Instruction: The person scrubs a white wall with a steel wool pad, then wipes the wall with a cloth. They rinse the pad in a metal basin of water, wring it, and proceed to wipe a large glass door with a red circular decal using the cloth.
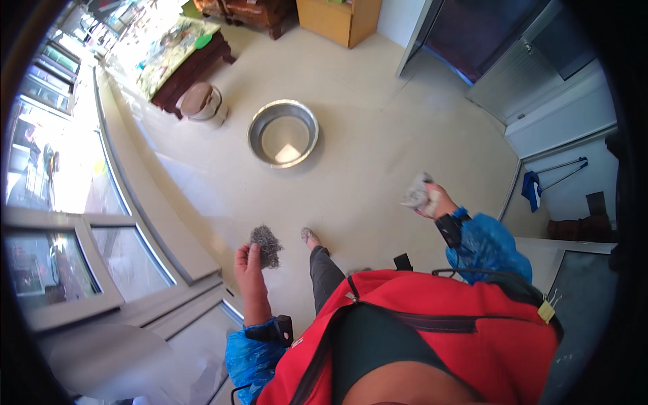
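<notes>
Pinched between the thumb and fingers of my left hand (249, 263) is a grey steel wool scouring pad (267, 246), held out at the left. Over to the right, my right hand (438, 202) grips a crumpled whitish-grey cloth (418, 191). Blue plastic sleeve covers reach up both forearms, and a dark band circles each wrist. Ahead of me on the pale floor stands a wide round metal basin (283, 133). A bright patch of light falls on its bottom, and neither hand touches it.
A lidded bin (203, 105) stands beside a dark wooden table (187, 66) covered with items at upper left. Windows (134, 253) line the left. On the right are an open door (526, 76) and a blue dustpan (531, 190). A wooden cabinet (336, 20) is at the back.
</notes>
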A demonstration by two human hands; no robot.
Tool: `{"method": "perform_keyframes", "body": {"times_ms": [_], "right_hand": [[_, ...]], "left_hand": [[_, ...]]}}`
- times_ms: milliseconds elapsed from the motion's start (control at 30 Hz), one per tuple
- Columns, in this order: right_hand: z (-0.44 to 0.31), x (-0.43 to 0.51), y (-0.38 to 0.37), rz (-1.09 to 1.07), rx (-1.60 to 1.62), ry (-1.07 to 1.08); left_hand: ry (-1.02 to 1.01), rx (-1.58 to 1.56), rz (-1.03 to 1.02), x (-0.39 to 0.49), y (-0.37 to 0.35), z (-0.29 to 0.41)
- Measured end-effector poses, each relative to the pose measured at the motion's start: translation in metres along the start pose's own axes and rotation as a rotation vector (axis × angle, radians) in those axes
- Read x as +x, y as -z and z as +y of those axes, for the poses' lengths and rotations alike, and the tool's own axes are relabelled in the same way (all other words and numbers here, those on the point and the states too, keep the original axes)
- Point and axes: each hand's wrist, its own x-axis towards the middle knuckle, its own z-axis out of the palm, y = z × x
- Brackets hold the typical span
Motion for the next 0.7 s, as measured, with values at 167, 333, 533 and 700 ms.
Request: {"method": "perform_keyframes", "body": {"times_ms": [167, 333, 533, 700], "right_hand": [[-0.078, -0.010, 0.079, 0.265, 0.201, 0.257], [-0.089, -0.028, 0.051, 0.626, 0.421, 0.190], [-0.099, -0.013, 0.012, 0.716, 0.479, 0.184], [-0.148, 0.071, 0.015, 0.421, -0.041, 0.052]], "left_hand": [[-0.062, -0.244, -0.200, 0.120, -0.079, 0.057], [0.344, -0.135, -0.272, 0.213, -0.128, 0.047], [0.478, -0.064, -0.414, 0.301, -0.189, 0.014], [0.559, 0.075, 0.005, 0.378, -0.206, -0.007]]}}
